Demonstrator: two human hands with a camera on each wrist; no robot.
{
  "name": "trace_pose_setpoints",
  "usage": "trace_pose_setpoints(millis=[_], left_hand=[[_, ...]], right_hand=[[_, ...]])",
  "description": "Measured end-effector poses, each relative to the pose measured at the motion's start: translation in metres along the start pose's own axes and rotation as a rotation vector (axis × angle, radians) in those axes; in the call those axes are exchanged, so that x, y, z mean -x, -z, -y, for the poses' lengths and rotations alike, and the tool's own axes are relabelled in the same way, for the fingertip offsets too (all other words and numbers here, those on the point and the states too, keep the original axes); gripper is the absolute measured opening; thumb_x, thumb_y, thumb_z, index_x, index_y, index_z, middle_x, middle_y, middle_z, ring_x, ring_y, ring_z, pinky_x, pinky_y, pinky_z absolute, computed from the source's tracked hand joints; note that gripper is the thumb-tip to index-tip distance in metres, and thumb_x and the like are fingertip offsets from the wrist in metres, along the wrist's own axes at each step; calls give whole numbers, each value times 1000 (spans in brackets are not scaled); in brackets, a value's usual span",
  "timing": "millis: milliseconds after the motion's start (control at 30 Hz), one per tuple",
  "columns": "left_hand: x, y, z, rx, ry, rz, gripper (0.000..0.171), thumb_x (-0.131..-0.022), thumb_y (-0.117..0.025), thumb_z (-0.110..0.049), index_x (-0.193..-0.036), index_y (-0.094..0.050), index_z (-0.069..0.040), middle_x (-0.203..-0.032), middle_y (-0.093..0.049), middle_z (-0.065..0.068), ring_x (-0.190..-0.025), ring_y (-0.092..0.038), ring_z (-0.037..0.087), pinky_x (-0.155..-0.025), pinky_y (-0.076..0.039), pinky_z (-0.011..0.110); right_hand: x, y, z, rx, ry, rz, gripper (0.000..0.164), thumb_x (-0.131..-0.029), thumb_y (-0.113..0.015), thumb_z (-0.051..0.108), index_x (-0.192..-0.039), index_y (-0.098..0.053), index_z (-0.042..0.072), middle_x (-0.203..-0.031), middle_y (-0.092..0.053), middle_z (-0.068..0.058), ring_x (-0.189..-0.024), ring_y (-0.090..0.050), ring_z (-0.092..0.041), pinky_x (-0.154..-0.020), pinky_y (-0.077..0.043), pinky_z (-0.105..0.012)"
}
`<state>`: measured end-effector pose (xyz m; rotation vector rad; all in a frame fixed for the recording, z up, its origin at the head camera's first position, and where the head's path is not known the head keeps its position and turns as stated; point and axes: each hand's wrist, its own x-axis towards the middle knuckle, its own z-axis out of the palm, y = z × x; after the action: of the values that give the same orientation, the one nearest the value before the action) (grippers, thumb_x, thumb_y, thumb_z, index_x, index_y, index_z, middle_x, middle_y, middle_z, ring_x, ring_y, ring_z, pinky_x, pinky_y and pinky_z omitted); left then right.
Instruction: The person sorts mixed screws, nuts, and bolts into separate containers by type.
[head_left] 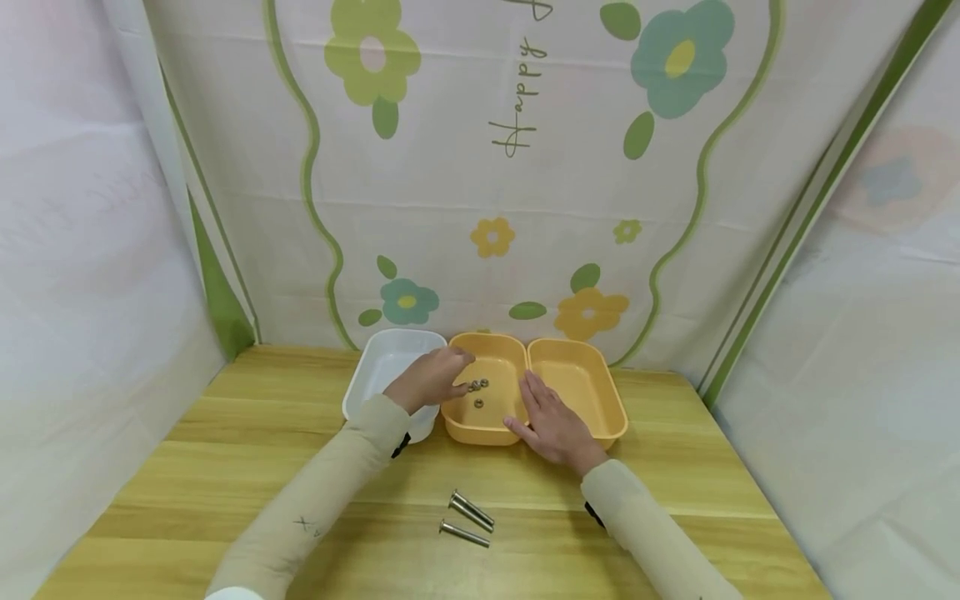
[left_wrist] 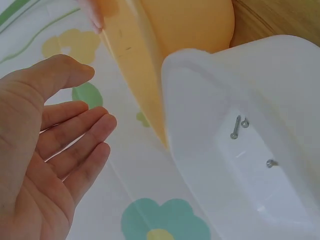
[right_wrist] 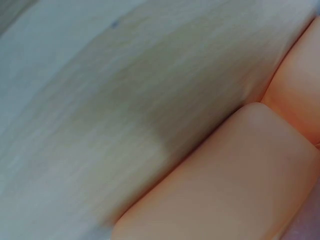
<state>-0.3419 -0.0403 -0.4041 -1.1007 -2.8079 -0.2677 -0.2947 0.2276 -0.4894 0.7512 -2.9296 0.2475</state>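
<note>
My left hand (head_left: pixel 433 377) hovers where the white tray (head_left: pixel 358 392) meets the middle orange tray (head_left: pixel 480 435). In the left wrist view its fingers are loosely bent, the thumb stands apart, and nothing shows between them. Several metal nuts (head_left: pixel 478 403) lie in the middle tray, beside those fingers. My right hand (head_left: pixel 553 423) rests at the shared rim of the middle tray and the right orange tray (head_left: pixel 618 417), fingers extended. Small screws (left_wrist: pixel 235 128) lie inside the white tray. The right wrist view is blurred and shows mostly orange tray walls (right_wrist: pixel 215 185).
Three long metal bolts (head_left: pixel 465 534) lie on the wooden table (head_left: pixel 360 533) in front of the trays, between the forearms. Behind the trays hangs a flowered cloth (head_left: pixel 450 175), with more cloth at both sides.
</note>
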Motion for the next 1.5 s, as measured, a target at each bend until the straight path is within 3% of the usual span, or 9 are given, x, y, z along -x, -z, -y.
trace_pose_setpoints(millis=[200,533,767,933,1200,1500], left_hand=[[17,11,-6,-49,-54,0,49,-91,-78,-19,-133,-63,0,-127,-65,18,-109,-66,32,-92,-55,40],[45,28,-22,-125,-234,-74,41,-86,-81,-16,-123,-67,-3,-114,-69,13,-96,-69,27,-81,-58,38],[67,40,-37,-161,-283,-58,45,-87,-82,-20,-126,-67,-5,-117,-70,11,-100,-68,26,-86,-57,38],[84,46,-46,-162,-333,-90,41,-85,-82,-16,-121,-69,-4,-114,-70,11,-99,-69,25,-85,-58,35],[109,43,-52,-156,-372,-79,38,-88,-79,-22,-121,-70,-3,-114,-70,8,-99,-69,21,-83,-57,31],[131,22,-60,-57,-383,-15,37,-93,-77,-26,-122,-69,-4,-113,-70,7,-97,-67,14,-81,-56,25]], right_hand=[[0,-1,1,-8,2,-5,89,-105,-27,65,-161,-9,-2,-168,-4,-18,-154,-7,-28,-121,-17,-45],[0,1,3,-18,-10,2,90,-103,-25,68,-161,-8,1,-168,-3,-16,-154,-6,-26,-122,-16,-44],[-1,1,3,-36,2,-2,90,-104,-26,67,-161,-8,0,-168,-5,-17,-154,-8,-28,-122,-16,-45],[0,4,3,-31,4,26,91,-103,-25,68,-161,-8,0,-168,-6,-19,-154,-7,-28,-121,-17,-45],[0,20,5,-14,1,52,91,-103,-33,67,-159,-20,-4,-166,-15,-21,-152,-16,-32,-119,-24,-49],[9,31,4,38,51,42,90,-104,-35,64,-158,-22,-7,-165,-18,-22,-152,-17,-33,-119,-23,-48]])
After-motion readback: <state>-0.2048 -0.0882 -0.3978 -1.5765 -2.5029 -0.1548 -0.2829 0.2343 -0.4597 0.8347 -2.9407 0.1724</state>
